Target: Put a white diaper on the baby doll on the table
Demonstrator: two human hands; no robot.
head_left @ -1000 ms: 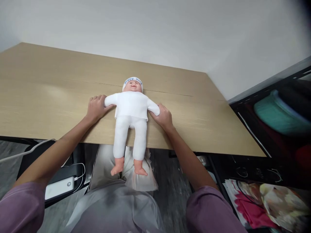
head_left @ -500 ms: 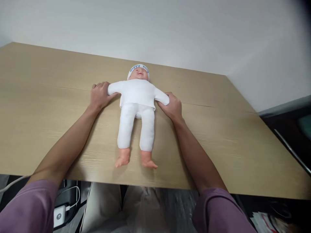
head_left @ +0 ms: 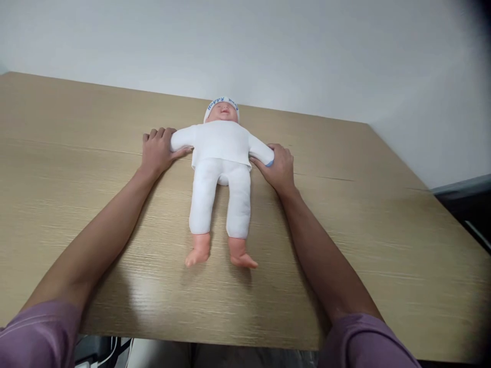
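Note:
A baby doll [head_left: 220, 168] in white clothes and a white cap with blue lettering lies face up on the wooden table [head_left: 383, 220], head toward the wall, bare feet toward me. My left hand [head_left: 156, 151] grips the doll's arm on the left side. My right hand [head_left: 278, 167] grips the doll's other arm, with a bit of blue showing at the cuff. Both my arms, in purple sleeves, reach across the table.
A plain white wall [head_left: 268, 51] stands right behind the table's far edge. A dark shelf unit [head_left: 468, 214] borders the table at the right. White cables [head_left: 111, 350] show below the table's near edge at the lower left.
Both hands have slid the doll away from me: its legs hung over the near edge and now lie fully on the table. The view has tilted up, dropping my lap and the shelf out of sight.

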